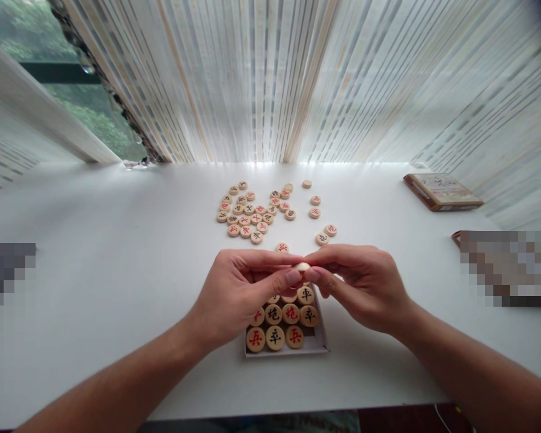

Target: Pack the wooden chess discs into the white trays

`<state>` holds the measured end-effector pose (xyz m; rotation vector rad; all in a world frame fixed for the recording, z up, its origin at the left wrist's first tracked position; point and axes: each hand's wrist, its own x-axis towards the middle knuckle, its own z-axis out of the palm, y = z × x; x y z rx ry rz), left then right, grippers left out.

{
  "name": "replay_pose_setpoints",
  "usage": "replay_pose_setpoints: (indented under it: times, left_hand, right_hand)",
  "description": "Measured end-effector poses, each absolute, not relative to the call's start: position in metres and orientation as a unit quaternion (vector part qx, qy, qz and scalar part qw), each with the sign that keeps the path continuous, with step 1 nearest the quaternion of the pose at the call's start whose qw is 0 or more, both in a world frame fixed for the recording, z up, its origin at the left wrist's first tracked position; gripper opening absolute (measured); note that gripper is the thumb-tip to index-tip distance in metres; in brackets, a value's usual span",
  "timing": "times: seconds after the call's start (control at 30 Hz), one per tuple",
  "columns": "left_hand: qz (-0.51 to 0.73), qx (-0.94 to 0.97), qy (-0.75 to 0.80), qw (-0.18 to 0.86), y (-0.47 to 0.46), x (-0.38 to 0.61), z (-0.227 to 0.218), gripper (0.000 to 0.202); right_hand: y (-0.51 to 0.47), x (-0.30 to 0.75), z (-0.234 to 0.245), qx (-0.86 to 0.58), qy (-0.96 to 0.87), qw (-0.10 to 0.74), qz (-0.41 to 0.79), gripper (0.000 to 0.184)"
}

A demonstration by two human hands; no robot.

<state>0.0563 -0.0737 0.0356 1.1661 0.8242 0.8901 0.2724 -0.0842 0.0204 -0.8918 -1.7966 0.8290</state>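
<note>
A round wooden Chinese chess piece is pinched between the fingertips of both my hands, seen nearly edge-on. My left hand grips it from the left with thumb and fingers closed. From the right, my right hand holds the same piece between thumb and fingers. Below them lies a shallow open box with rows of larger chess pieces, marked in red and black; its far part is hidden by my hands. One red-marked piece sits at the near end of the last row, beside a gap in the corner.
Several smaller chess pieces lie scattered on the white table beyond my hands. Two red-marked ones are set apart to their right. A flat box lies at the back right, and a blurred-out object nearer. Striped curtains hang behind.
</note>
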Motion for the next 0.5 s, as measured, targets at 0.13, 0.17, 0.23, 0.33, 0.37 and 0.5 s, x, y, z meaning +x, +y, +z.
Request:
replay_pose_setpoints:
  times: [0.13, 0.17, 0.23, 0.33, 0.37, 0.5]
  left_hand:
    - [0.396, 0.515, 0.367, 0.666, -0.0746, 0.0555, 0.0379, 0.025]
    - [0.397, 0.51, 0.365, 0.67, -0.0751, 0.0556, 0.0381, 0.026]
    - [0.397, 0.5, 0.359, 0.681, -0.0761, 0.0562, 0.0377, 0.028]
    - [0.397, 0.492, 0.353, 0.69, -0.0773, 0.0573, 0.0364, 0.031]
    - [0.395, 0.493, 0.354, 0.689, -0.0775, 0.0575, 0.0361, 0.031]
    - [0.39, 0.507, 0.345, 0.687, -0.0771, 0.0571, 0.0353, 0.027]
  right_hand:
    - [-0.0849, 0.2736, 0.0196, -0.353, -0.731, 0.464, 0.354, 0.013]
    - [-0.0849, 0.2738, 0.0195, -0.354, -0.729, 0.461, 0.362, 0.012]
    - [-0.0849, 0.2736, 0.0194, -0.361, -0.719, 0.453, 0.384, 0.011]
    - [-0.0844, 0.2721, 0.0195, -0.369, -0.69, 0.447, 0.434, 0.012]
    - [-0.0841, 0.2715, 0.0196, -0.368, -0.676, 0.446, 0.456, 0.012]
    - [-0.0827, 0.27, 0.0203, -0.352, -0.614, 0.443, 0.55, 0.011]
